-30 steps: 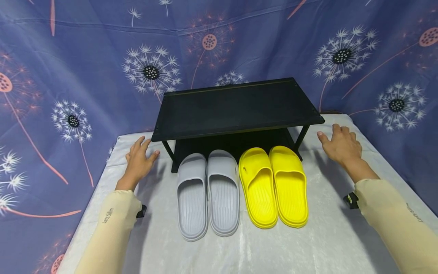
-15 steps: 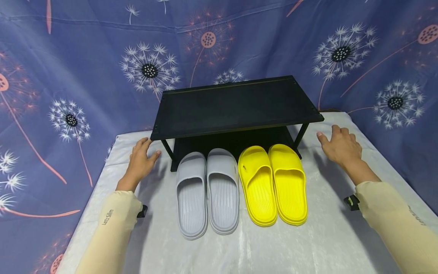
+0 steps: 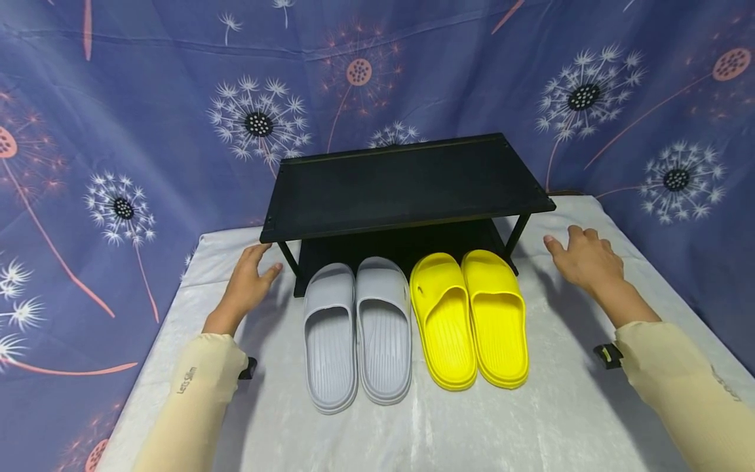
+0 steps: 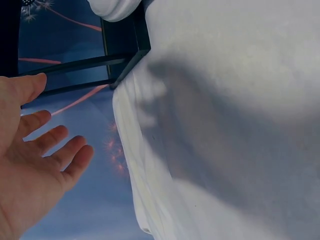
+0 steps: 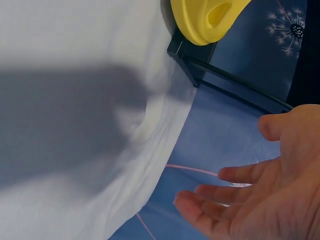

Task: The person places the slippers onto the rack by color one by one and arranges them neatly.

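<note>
Because it spans most of the space between the two hands, one black two-tier rack (image 3: pixel 407 187) governs the layout: long axis left to right, set toward the back of the worktop (image 3: pixel 460 432), its right end somewhat nearer the back edge than its left. Left hand (image 3: pixel 246 282): just beside the rack's front left corner, fingers apart and loosely bent, thumb toward the rack, nothing held; whether the fingertips touch the corner cannot be told. Right hand (image 3: pixel 586 261): off the front right corner, with a strip of bare worktop between; fingers loosely bent, thumb apart and pointing at the rack, nothing held. Nearer of the two to the rack: left, by appearance. From the left fingers the rack lies to the right; from the right fingers, to the left; a two-handed reach would, in judgement, have to close inward along the long axis, the right hand travelling farther. Grey slippers (image 3: pixel 382 334), one pair, before the rack's left half; yellow slippers (image 3: pixel 454 331), one pair, before its right half. Both pairs lie crosswise to the rack, toes at the front edge of the lower shelf (image 3: pixel 407 246), heels toward the worktop's near edge, well apart from either hand.
</note>
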Available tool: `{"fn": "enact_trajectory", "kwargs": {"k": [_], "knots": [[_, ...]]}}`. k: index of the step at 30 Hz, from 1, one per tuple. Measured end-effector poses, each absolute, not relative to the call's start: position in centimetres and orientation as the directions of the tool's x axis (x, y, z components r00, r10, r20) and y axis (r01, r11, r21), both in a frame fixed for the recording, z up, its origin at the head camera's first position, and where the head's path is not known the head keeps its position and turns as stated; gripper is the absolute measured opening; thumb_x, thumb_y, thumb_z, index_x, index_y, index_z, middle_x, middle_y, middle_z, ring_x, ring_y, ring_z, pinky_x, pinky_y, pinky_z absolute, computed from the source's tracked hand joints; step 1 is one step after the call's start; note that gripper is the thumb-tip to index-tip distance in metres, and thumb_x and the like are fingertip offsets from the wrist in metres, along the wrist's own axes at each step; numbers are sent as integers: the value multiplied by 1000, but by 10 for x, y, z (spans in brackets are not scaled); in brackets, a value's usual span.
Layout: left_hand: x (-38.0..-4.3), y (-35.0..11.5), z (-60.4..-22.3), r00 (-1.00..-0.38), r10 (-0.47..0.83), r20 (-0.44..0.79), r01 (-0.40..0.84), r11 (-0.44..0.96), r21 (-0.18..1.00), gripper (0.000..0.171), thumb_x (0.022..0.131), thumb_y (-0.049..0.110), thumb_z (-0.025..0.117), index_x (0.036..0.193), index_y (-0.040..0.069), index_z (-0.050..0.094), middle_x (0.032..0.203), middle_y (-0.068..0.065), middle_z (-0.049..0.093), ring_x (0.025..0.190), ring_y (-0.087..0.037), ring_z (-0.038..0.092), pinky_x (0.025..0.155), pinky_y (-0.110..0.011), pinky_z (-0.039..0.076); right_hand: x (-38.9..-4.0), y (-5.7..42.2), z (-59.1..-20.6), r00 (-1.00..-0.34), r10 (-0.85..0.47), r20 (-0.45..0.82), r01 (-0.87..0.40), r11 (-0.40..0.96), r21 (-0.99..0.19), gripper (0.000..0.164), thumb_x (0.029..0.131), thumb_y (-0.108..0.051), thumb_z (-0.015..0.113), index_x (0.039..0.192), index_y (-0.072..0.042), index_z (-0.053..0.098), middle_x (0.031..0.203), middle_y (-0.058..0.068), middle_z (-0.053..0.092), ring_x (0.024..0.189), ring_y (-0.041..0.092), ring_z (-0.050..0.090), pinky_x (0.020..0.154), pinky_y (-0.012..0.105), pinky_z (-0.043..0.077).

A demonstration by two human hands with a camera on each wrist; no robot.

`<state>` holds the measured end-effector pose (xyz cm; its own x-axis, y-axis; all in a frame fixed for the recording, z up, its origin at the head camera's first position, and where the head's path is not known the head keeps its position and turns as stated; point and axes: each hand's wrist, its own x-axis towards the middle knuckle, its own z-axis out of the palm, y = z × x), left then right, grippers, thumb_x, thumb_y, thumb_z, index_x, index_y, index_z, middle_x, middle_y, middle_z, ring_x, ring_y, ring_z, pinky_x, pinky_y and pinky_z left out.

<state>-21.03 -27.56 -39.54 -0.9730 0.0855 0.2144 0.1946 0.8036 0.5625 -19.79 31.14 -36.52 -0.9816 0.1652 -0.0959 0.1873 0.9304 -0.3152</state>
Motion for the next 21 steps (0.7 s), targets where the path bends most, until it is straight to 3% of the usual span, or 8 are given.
{"fn": "enact_trajectory", "kwargs": {"k": [15, 21], "knots": [[-204, -265, -393, -979, 99, 176, 191, 737, 648, 59, 95, 14, 60, 147, 6, 35, 144, -21, 38, 115, -44, 51, 94, -55, 49, -189, 308, -360, -981, 136, -141, 179, 915, -362, 93, 98, -62, 19, 142, 20, 12, 132, 48, 24, 115, 65, 29, 92, 75, 32], [-203, -262, -394, -983, 94, 156, 175, 717, 675, 61, 94, 14, 61, 147, 1, 34, 144, -21, 38, 113, -44, 54, 93, -53, 50, -186, 307, -360, -980, 136, -144, 180, 912, -368, 92, 98, -60, 19, 142, 20, 9, 132, 49, 23, 115, 66, 29, 91, 75, 33]]}}
